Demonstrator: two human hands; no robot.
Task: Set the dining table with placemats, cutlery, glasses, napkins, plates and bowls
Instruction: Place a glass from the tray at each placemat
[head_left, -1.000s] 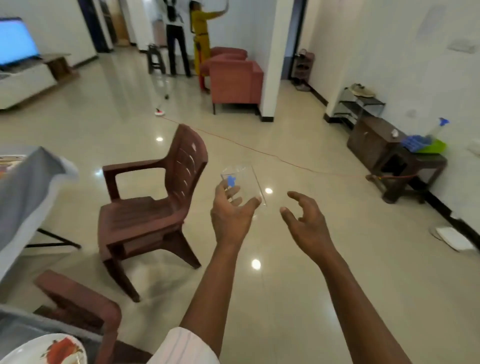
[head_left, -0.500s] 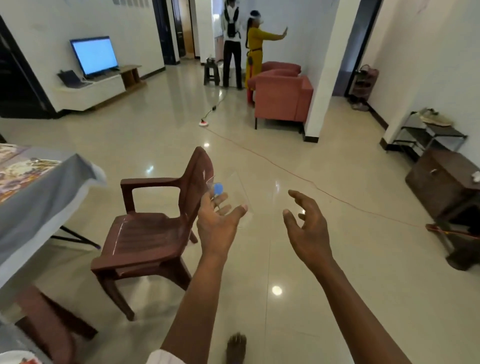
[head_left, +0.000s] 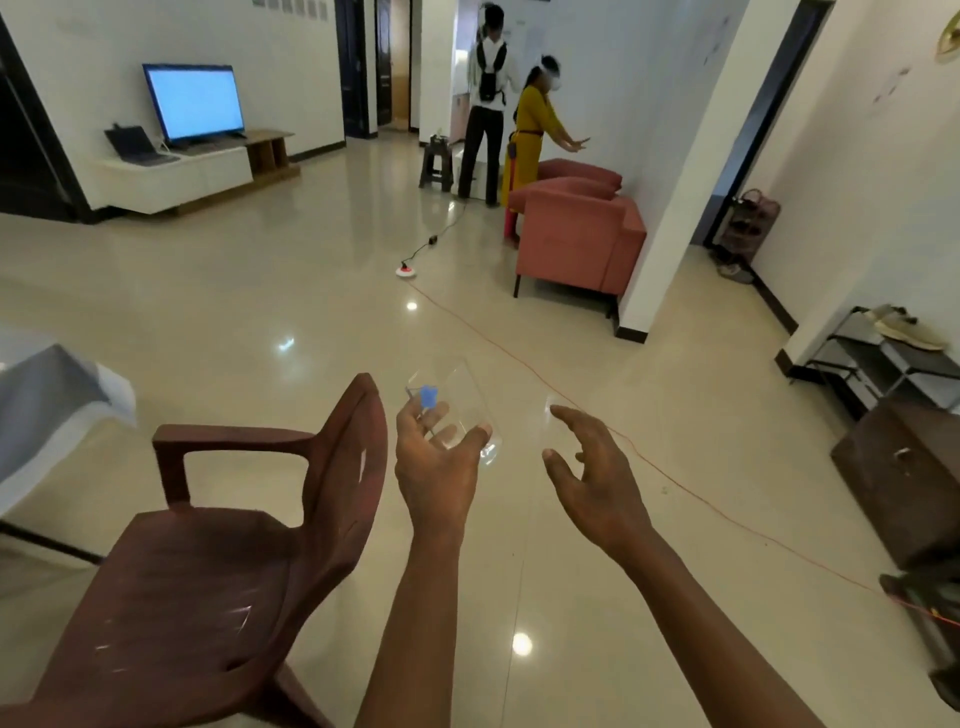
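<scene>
My left hand (head_left: 436, 462) grips a clear drinking glass (head_left: 460, 402) that bears a small blue sticker. The glass is tilted, held in front of me over the floor. Beside it, my right hand (head_left: 592, 473) is empty, its fingers spread and curled. At the far left edge, a corner of the dining table (head_left: 47, 400) shows under a grey cloth. What lies on the table is out of view.
A brown plastic armchair (head_left: 223, 561) stands close on my left, between me and the table. An orange cable (head_left: 675, 480) runs across the glossy floor. A dark cabinet (head_left: 904, 467) and shoe rack (head_left: 878, 358) line the right wall. Two people stand far back by a pink sofa (head_left: 571, 234).
The view has swung left and the chair has come closer at lower left. The table and plate slid out of view. Both hands kept their pose, the glass still in the left.
</scene>
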